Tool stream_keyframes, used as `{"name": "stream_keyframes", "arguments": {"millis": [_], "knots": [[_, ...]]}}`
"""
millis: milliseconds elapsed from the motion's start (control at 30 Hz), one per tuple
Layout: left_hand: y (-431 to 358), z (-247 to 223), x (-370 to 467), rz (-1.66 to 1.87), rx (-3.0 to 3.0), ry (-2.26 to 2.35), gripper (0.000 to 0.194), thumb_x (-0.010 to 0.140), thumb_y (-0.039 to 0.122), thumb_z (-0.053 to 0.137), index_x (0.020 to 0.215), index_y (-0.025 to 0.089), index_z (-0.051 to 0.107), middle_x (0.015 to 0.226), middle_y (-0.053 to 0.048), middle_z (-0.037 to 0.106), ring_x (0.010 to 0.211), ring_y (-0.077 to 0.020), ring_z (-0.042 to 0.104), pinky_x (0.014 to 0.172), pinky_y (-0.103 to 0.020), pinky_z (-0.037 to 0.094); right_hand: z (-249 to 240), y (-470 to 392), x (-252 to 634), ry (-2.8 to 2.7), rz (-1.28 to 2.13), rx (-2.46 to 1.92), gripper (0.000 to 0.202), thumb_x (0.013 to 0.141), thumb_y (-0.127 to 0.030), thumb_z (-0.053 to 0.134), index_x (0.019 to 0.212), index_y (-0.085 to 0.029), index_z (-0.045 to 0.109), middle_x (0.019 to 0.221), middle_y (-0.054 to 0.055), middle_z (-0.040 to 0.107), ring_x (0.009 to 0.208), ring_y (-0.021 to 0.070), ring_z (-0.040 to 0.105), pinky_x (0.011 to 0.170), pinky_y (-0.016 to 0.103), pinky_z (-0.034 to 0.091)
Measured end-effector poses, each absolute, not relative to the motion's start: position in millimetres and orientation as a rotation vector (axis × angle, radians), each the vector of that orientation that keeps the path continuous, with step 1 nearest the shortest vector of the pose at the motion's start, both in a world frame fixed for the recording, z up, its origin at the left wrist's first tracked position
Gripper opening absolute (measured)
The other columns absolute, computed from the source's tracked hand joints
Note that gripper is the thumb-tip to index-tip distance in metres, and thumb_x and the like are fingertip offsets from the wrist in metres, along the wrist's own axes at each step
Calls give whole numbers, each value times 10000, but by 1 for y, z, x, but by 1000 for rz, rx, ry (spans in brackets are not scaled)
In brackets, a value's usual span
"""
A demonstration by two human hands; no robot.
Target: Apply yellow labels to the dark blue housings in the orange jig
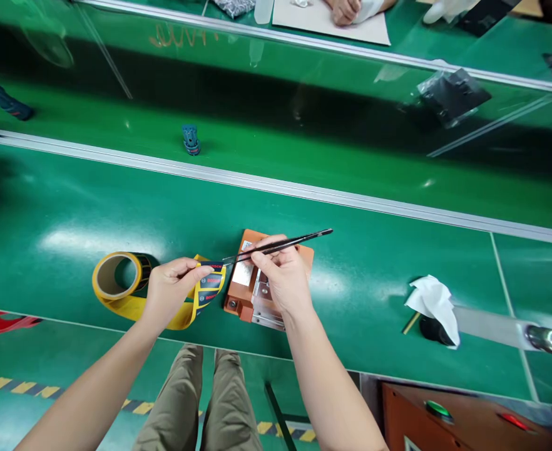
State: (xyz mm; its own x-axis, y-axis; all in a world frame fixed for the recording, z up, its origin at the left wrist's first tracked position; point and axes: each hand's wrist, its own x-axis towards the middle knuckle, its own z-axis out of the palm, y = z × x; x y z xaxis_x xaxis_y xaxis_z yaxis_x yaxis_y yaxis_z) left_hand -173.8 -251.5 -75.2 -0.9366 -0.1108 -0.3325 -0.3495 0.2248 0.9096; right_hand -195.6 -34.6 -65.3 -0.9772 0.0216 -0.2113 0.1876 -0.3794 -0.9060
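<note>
My left hand (170,289) pinches the free end of a yellow label strip (182,315) with dark labels. The strip curves back to its roll (119,275), which stands on the green bench to the left. My right hand (283,275) is closed on black tweezers (299,240), whose tips point left and meet the edge of the label by my left fingers. Under my right hand lies an orange fixture (241,291) with a clear plate and a metallic patch, partly hidden by the hand.
A white cloth (433,300) lies over a dark round object at the right. Behind the metal rail (257,183) sit a small blue part (191,139) and another blue part (6,102). Another person's hand (346,11) rests at the top. Green and red buttons are at bottom right.
</note>
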Motion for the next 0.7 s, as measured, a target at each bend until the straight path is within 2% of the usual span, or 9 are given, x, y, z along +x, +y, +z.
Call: {"name": "stream_keyframes", "arguments": {"millis": [267,367,467,533,633,700], "knots": [[-246,-71,-172,1782,-424,2299,259,716,412,819,723,166,739,659,-15,673,587,-153,589,557,-240,485,-63,-43,-200,1725,-2433,244,272,756,-368,840,855,-216,637,817,-17,735,739,120,696,730,266,602],[-241,-64,-175,1696,-344,2426,272,805,448,727,817,180,770,750,-30,722,638,-164,625,589,-237,482,-64,-42,-197,1772,-2440,245,262,767,-374,829,851,-215,638,798,-17,724,716,123,693,697,265,590],[-237,-61,-184,1362,-128,2719,391,930,491,545,1020,187,774,769,-43,734,621,-164,628,588,-235,449,-63,-29,-193,1914,-2428,290,263,774,-389,821,856,-220,638,793,-17,714,718,131,691,681,272,583],[-232,-63,-195,1035,23,2891,508,956,552,466,1128,161,741,771,-73,733,589,-188,621,569,-257,424,-63,-13,-189,2011,-2415,342,264,776,-392,820,855,-223,632,786,-20,708,709,130,684,674,272,578],[-220,-71,-212,476,134,3000,649,944,629,439,1280,119,658,852,-151,736,648,-286,660,580,-307,425,-63,18,-181,2103,-2406,423,256,784,-372,818,870,-222,628,776,-28,703,702,120,680,675,260,572],[-209,-73,-221,198,163,2936,683,959,631,409,1385,123,576,817,-159,724,689,-347,679,584,-336,439,-66,37,-176,2127,-2389,454,251,791,-359,813,874,-219,622,772,-33,701,700,118,685,677,256,572]]}}
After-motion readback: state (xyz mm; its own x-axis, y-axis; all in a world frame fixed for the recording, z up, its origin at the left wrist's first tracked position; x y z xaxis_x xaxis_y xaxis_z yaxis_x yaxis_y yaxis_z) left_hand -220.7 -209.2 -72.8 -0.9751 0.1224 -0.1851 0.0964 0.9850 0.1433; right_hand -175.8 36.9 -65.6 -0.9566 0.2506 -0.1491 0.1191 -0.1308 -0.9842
